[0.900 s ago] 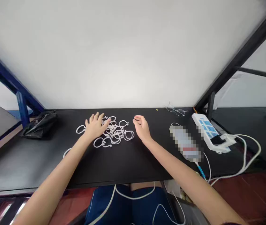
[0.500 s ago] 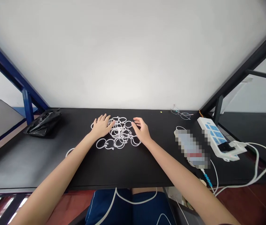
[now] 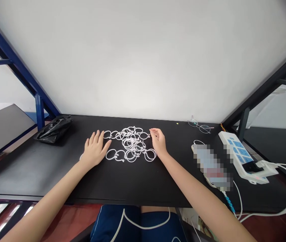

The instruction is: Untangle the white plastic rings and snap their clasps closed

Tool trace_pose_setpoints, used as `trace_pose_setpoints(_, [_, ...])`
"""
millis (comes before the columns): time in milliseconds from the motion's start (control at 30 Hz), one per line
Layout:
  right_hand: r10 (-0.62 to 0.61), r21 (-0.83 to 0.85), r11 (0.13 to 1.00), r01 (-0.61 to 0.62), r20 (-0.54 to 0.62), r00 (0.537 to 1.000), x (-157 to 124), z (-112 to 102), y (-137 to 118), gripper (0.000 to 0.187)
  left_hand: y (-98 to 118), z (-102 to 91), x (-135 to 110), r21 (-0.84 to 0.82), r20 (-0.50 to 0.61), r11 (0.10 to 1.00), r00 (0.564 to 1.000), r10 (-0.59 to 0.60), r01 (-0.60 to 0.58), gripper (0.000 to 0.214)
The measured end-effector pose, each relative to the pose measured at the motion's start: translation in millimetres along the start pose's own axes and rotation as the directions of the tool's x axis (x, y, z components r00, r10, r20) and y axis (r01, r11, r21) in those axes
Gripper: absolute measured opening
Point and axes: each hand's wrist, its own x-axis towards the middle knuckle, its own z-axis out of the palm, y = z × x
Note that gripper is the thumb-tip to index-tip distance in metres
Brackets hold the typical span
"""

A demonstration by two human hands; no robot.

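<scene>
A loose pile of thin white plastic rings (image 3: 132,144), each with a small clasp, lies on the black table (image 3: 132,181). Many overlap, and a few spread out at the pile's edges. My left hand (image 3: 94,148) is at the pile's left side, palm down, fingers spread, holding nothing. Under its wrist the edge of another white ring (image 3: 81,157) peeks out. On the right side, my right hand (image 3: 158,140) has curled fingers with the thumb close against them. Its fingertips are beside a single ring (image 3: 145,135); I cannot make out whether they grip anything.
A crumpled black plastic bag (image 3: 53,130) lies at the back left. Glasses (image 3: 204,129) rest near the wall at the back right. A blurred-out phone (image 3: 212,168) and a white power strip (image 3: 238,151) with plugged-in cables occupy the right side. A white cord (image 3: 148,228) hangs over my lap.
My left hand has moved off the pile toward the left and nearer to me. My right hand's fingers have closed in, and the ring beside them has shifted slightly right. The view has turned a little.
</scene>
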Motion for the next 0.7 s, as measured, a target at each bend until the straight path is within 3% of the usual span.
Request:
trace_pose_setpoints(67, [-0.006,0.008,1.000,0.006,0.006,1.000,1,-1,3,0.021,16,1.9,16,-0.045,-0.009,0.995,0.996,0.087,-0.088,0.070])
trace_pose_setpoints(267, [-0.030,-0.011,0.999,0.031,0.061,0.998,3,-6,4,0.020,63,4.3,50,-0.210,0.120,0.954,0.962,0.244,-0.215,0.075])
trace_pose_setpoints(367, [-0.086,-0.101,0.989,0.103,0.160,0.983,7,-12,2,0.035,79,3.6,53,-0.223,0.158,0.940,0.942,0.296,-0.259,0.075])
trace_pose_setpoints(467, [-0.142,-0.196,0.962,0.189,0.231,0.963,15,-21,6,0.045,88,-0.3,54,-0.235,0.192,0.930,0.924,0.330,-0.283,0.078])
trace_pose_setpoints(600, [-0.138,-0.238,0.954,0.182,0.190,0.972,25,-32,13,0.030,90,-4.7,54,-0.264,0.266,0.927,0.903,0.337,-0.268,0.085])
trace_pose_setpoints(700, [-0.132,-0.246,0.954,0.172,0.170,0.977,25,-34,13,0.025,84,-3.0,52,-0.270,0.246,0.928,0.913,0.325,-0.257,0.084])
